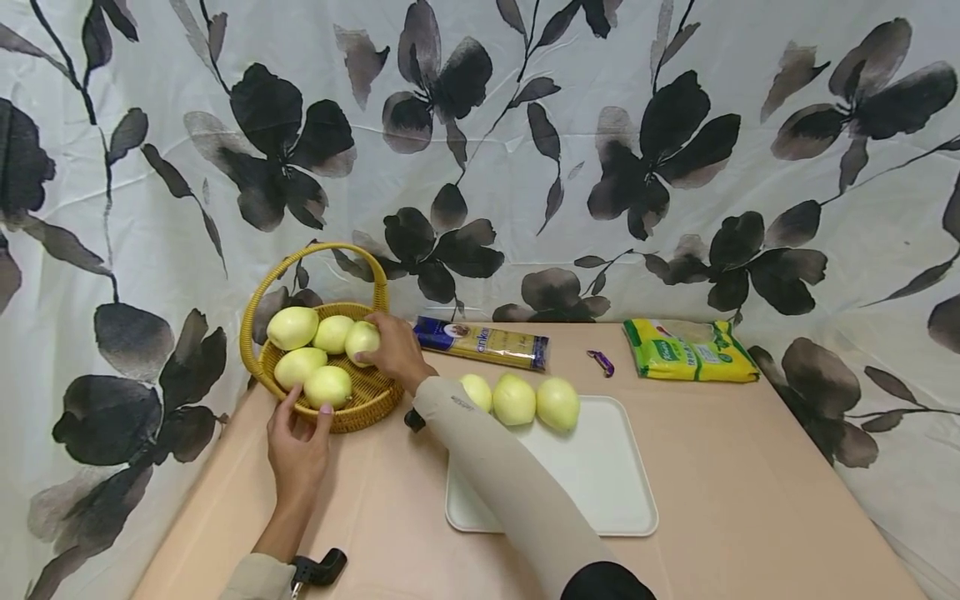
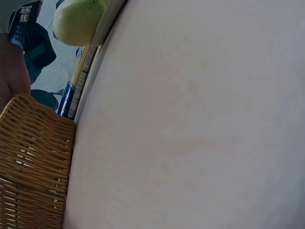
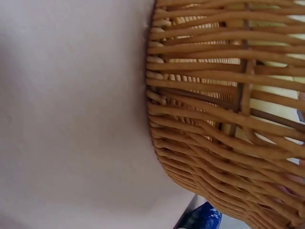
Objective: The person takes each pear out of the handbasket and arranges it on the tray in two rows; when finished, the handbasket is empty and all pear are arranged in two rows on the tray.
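Observation:
A yellow wicker basket [image 1: 380,406] with a tall handle stands at the left of the table, holding several yellow-green pears [image 1: 292,327]. My right hand [image 1: 393,350] reaches over the basket's right rim and grips a pear [image 1: 362,342] inside, next to the others. At the front rim is my left hand [image 1: 297,450], its thumb and forefinger spread, fingertips right at the rim beside the nearest pear [image 1: 327,387]. The right wrist view is filled by the basket's woven side [image 3: 214,105], with the hand's grip hidden.
Three pears [image 1: 558,405] sit along the back of a white tray [image 1: 600,492], partly under my right forearm. Behind lie a pasta packet [image 1: 483,342], a small purple-wrapped sweet [image 1: 602,363] and a green-yellow bag [image 1: 690,350]. A floral curtain [image 1: 525,167] hangs behind the table.

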